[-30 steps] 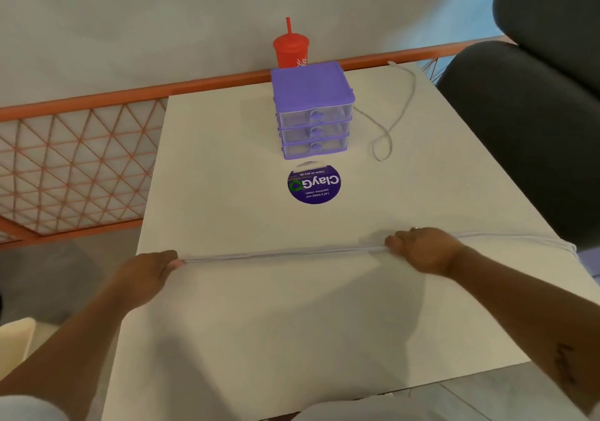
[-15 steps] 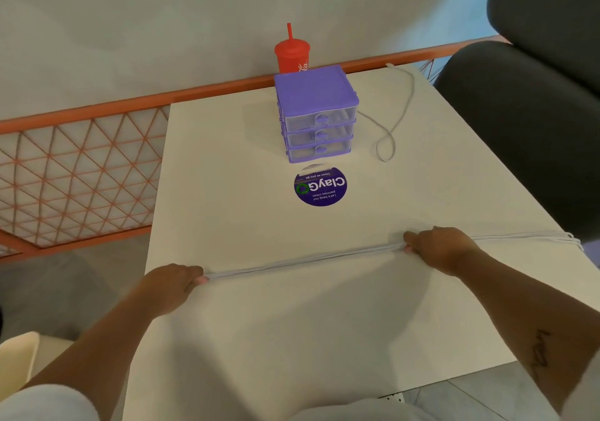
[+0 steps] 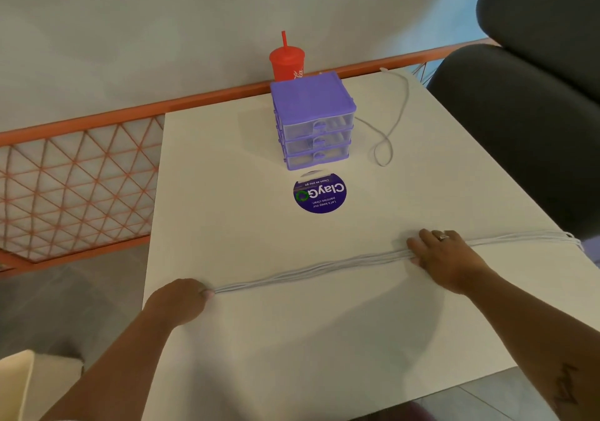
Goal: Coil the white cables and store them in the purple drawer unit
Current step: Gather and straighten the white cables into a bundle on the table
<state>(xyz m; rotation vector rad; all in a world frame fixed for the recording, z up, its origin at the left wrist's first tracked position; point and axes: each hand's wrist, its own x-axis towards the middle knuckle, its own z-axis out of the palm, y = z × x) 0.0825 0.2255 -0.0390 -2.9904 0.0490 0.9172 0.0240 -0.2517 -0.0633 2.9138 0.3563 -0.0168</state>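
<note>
A white cable (image 3: 308, 271), folded into several long parallel strands, stretches across the white table (image 3: 292, 339) from its left edge to its right edge. My left hand (image 3: 177, 302) pinches the bundle's left end at the table's left edge. My right hand (image 3: 444, 256) lies over the strands further right, fingers curled around them. A second white cable (image 3: 394, 122) lies loose in a loop at the back right. The purple drawer unit (image 3: 313, 118) stands at the back centre with all three clear drawers closed.
A red cup with a straw (image 3: 287, 63) stands behind the drawer unit. A round purple sticker (image 3: 319, 193) is on the table in front of it. A dark chair (image 3: 519, 102) is close on the right. An orange mesh railing (image 3: 74, 183) runs along the left.
My left hand has moved inward to the right along the table edge. The taut bundle has slackened and its strands have spread. My right hand shifted slightly right, fingers now extending over the strands.
</note>
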